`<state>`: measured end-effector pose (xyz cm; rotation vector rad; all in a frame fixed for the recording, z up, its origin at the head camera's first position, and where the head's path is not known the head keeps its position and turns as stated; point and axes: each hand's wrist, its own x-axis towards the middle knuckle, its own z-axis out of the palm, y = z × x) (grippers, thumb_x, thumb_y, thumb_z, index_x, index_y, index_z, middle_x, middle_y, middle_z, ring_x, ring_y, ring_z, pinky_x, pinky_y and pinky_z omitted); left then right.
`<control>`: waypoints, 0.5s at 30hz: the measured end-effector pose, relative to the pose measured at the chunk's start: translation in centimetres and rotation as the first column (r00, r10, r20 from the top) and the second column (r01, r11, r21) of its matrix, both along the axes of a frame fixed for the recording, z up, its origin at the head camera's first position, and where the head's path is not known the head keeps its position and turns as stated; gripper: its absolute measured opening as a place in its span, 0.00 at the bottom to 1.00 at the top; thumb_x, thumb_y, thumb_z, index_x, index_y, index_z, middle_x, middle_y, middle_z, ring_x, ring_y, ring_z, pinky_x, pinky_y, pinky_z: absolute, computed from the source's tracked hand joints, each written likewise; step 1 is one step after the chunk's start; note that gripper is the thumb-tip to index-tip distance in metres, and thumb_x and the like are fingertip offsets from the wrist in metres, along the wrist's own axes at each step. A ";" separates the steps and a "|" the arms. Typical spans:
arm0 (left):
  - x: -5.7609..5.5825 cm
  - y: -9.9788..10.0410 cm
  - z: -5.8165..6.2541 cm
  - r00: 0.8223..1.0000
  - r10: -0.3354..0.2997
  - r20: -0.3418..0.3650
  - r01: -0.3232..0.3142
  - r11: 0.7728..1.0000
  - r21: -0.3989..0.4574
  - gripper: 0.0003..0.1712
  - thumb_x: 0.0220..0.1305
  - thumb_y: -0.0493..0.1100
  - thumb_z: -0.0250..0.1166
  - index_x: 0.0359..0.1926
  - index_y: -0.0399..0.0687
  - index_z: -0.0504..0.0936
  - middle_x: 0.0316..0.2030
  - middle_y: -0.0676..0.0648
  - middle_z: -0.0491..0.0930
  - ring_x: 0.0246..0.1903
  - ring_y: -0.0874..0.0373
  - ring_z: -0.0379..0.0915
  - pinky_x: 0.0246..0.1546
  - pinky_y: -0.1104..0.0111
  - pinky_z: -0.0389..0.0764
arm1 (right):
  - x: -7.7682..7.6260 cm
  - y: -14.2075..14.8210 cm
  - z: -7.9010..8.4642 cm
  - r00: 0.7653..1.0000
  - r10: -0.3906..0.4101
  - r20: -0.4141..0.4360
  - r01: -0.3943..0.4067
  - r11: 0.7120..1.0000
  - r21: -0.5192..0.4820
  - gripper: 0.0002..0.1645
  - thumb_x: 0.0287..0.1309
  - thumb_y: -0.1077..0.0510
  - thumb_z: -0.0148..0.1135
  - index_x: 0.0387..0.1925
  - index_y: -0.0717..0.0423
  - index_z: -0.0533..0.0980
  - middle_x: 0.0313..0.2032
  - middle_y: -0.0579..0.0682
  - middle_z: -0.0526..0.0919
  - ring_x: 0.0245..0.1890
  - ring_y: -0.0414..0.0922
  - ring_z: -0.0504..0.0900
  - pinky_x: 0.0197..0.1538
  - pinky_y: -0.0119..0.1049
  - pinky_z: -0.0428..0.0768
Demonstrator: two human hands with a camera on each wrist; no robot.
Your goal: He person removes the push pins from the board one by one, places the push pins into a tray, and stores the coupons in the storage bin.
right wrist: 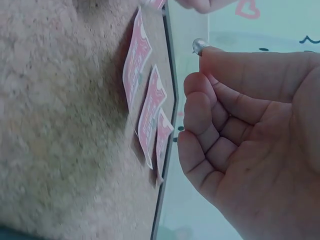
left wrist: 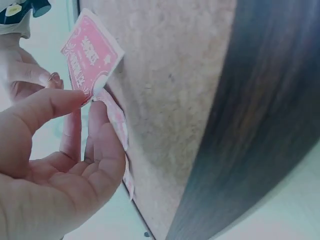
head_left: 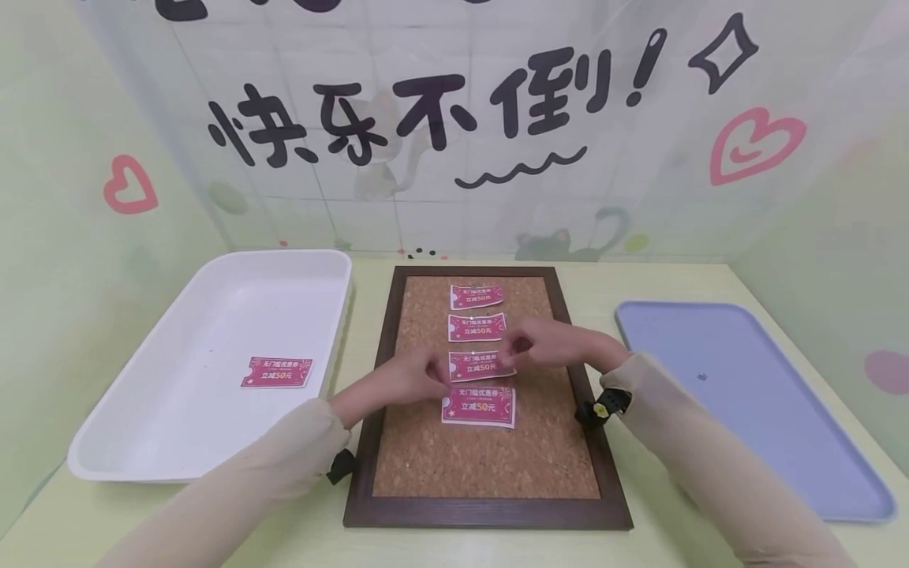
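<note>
My left hand (head_left: 406,375) pinches a pink paper coupon (head_left: 478,409) by its upper left corner, over the framed cork board (head_left: 490,465). In the left wrist view that coupon (left wrist: 92,55) tilts away from the cork, thumb and forefinger at its corner. My right hand (head_left: 550,344) is beside the third coupon (head_left: 476,367) from the top. Between its thumb and forefinger it pinches a silver thumbtack (right wrist: 199,46), other fingers curled in. Three coupons run in a column up the board, the second coupon (head_left: 476,326) and top coupon (head_left: 476,297) showing small tacks at their upper edges.
A deep white tray (head_left: 234,315) stands to the left, with one more pink coupon (head_left: 277,372) lying in it. To the right lies a shallow lavender tray (head_left: 767,426) with a small dark cluster (head_left: 702,376) on it. Printed curtain walls enclose the table.
</note>
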<state>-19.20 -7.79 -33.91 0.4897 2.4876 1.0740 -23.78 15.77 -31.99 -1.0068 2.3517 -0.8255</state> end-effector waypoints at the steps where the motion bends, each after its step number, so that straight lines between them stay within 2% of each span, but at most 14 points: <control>1: 0.0 -0.1 0.1 1.000 -0.006 -0.014 0.006 1.000 0.003 0.04 0.52 0.34 0.65 0.26 0.40 0.77 0.22 0.48 0.76 0.22 0.57 0.70 0.21 0.70 0.70 | 0.0 0.2 0.1 1.000 0.000 -0.010 0.000 1.000 -0.002 0.04 0.57 0.63 0.57 0.28 0.59 0.77 0.26 0.46 0.76 0.27 0.42 0.72 0.33 0.36 0.72; 10: 0.4 -0.9 1.3 0.997 -0.042 -0.069 0.045 0.998 0.035 0.03 0.50 0.32 0.64 0.25 0.42 0.78 0.23 0.49 0.75 0.23 0.57 0.69 0.22 0.69 0.70 | 0.2 1.9 0.7 0.995 -0.070 -0.067 0.072 0.997 0.017 0.04 0.56 0.65 0.57 0.27 0.60 0.76 0.23 0.47 0.74 0.25 0.41 0.70 0.32 0.36 0.71; 15: 0.7 -1.6 2.2 0.998 -0.024 -0.062 0.025 1.000 0.010 0.02 0.50 0.34 0.65 0.26 0.44 0.79 0.23 0.50 0.76 0.24 0.57 0.70 0.23 0.68 0.72 | 0.4 3.1 1.0 0.992 -0.085 -0.096 0.086 0.996 0.011 0.06 0.57 0.64 0.57 0.26 0.61 0.75 0.22 0.48 0.75 0.24 0.41 0.70 0.30 0.35 0.70</control>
